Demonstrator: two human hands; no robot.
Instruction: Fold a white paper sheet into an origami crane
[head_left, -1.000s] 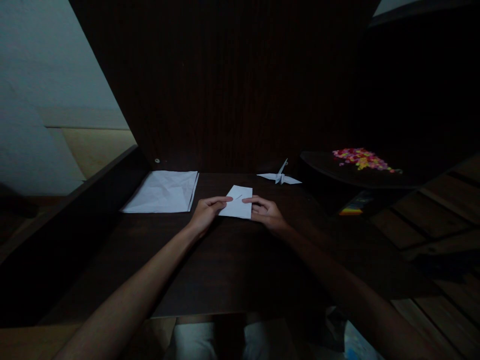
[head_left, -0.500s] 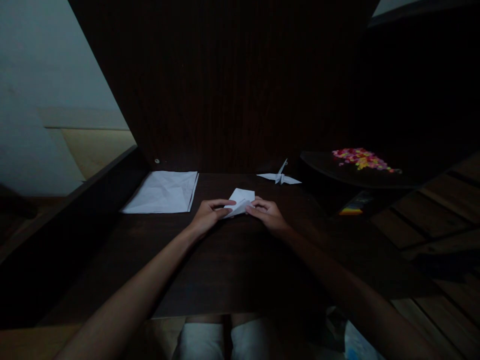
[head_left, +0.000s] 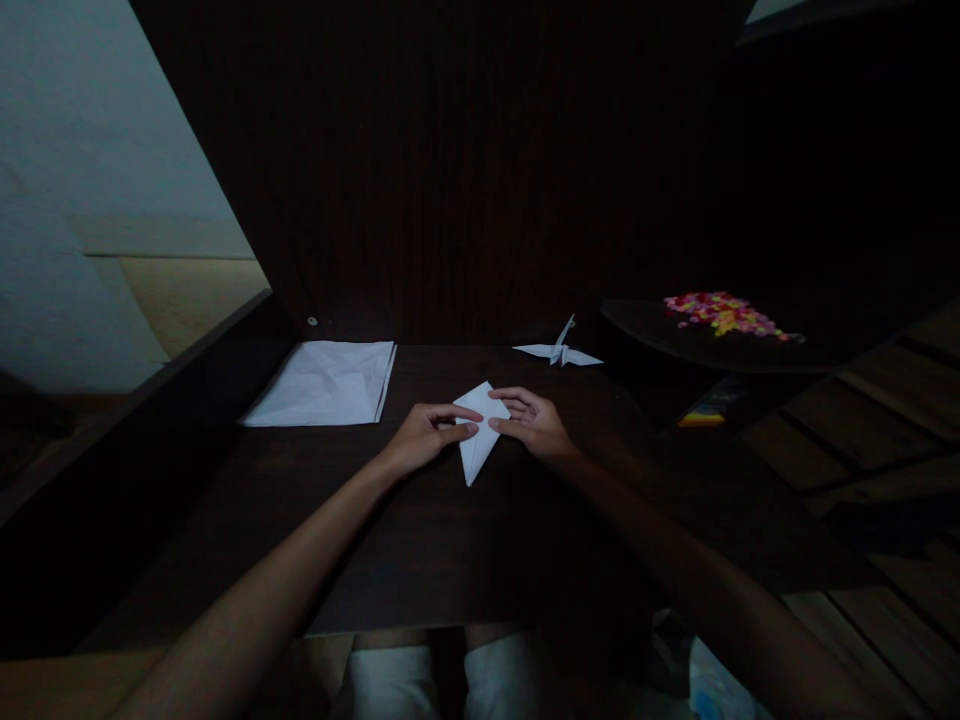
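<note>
A white folded paper (head_left: 474, 455), kite-shaped with its long point toward me, lies between my hands over the dark desk (head_left: 405, 560). My left hand (head_left: 429, 436) has its thumb and fingers on the paper's left side. From the right, my right hand (head_left: 534, 422) grips the opposite edge, thumb on top and some fingertips hidden at or behind the paper. Beyond them, near the back panel, a finished white paper crane (head_left: 559, 354) rests with its wings spread.
A stack of creased white paper sheets (head_left: 322, 385) lies at the back left, beside the desk's raised side board (head_left: 150, 430). At the right, a dark curved shelf (head_left: 637, 325) carries a heap of small colourful pieces (head_left: 724, 313). A tall dark panel (head_left: 450, 180) closes off the back.
The folded paper has turned and now shows a flat kite shape pointing toward me, where before a flap was lifted sideways. Both hands have shifted their hold slightly.
</note>
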